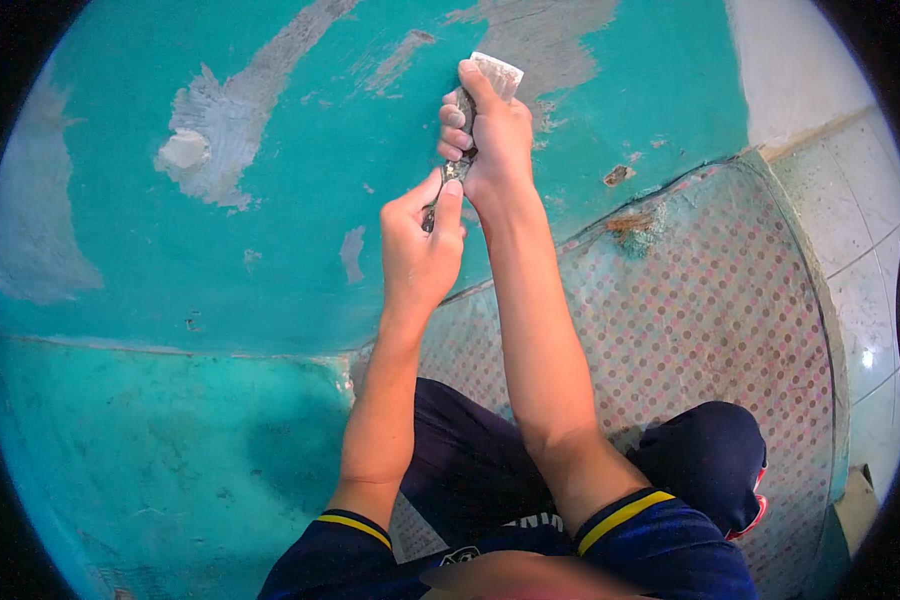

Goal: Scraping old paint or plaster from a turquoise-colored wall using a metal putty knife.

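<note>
- The right hand (503, 140) is closed around a scraper (496, 76), fingers curled about its dark handle, thumb laid up by the pale, broad blade.
- The left hand (420, 250) is partly closed, its thumb and forefinger pinching the lower end of that handle, just below the right hand.
- The scraper is in front of the teal surface (300, 240), above its lower edge and nearer its right edge; whether the blade touches it, I cannot tell.
- Behind the blade lies a grey patch (565, 45); another grey patch, farther left, bears a whitish lump (184, 150).
- Along the teal surface's lower right edge runs a dotted floor covering (700, 310), with white tiles (860, 230) beyond its right edge.
</note>
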A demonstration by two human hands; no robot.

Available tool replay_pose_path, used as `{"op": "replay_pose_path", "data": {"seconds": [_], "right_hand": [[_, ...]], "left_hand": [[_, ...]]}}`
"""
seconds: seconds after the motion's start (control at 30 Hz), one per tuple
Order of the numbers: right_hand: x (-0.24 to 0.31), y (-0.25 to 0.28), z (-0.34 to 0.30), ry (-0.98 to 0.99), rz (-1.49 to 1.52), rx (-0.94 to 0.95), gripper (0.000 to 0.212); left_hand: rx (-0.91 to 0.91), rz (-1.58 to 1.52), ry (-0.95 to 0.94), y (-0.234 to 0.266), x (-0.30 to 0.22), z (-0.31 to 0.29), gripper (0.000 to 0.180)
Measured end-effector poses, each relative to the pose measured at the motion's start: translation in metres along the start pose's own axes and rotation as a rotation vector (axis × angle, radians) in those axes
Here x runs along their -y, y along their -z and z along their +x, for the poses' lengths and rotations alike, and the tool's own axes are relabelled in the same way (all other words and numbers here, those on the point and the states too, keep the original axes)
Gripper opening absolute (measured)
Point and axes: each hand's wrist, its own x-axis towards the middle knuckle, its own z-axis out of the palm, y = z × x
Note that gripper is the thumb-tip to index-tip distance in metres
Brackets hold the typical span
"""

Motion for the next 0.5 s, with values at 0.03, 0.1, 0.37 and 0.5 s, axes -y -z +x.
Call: {"op": "replay_pose_path", "data": {"seconds": [0.03,0.1,0.37,0.5], "right_hand": [[-0.002,-0.002,-0.001,-0.005,-0.019,-0.014,0.027],[0.005,0.001,0.004,0.015,-0.016,0.005,0.027],[0.007,0.0,0.005,0.019,-0.035,-0.006,0.026],[0.025,0.002,0.01,0.085,-0.024,0.067,0.026]], "left_hand": [[0.004,-0.001,-0.003,0.0,0.0,0.002,0.03],[0.003,-0.001,-0.134,-0.007,-0.001,0.008,0.03],[0.033,-0.049,-0.068,-0.007,0.002,0.009,0.032],[0.052,-0.016,-0.125,-0.015,-0.008,0.01,0.032]]}}
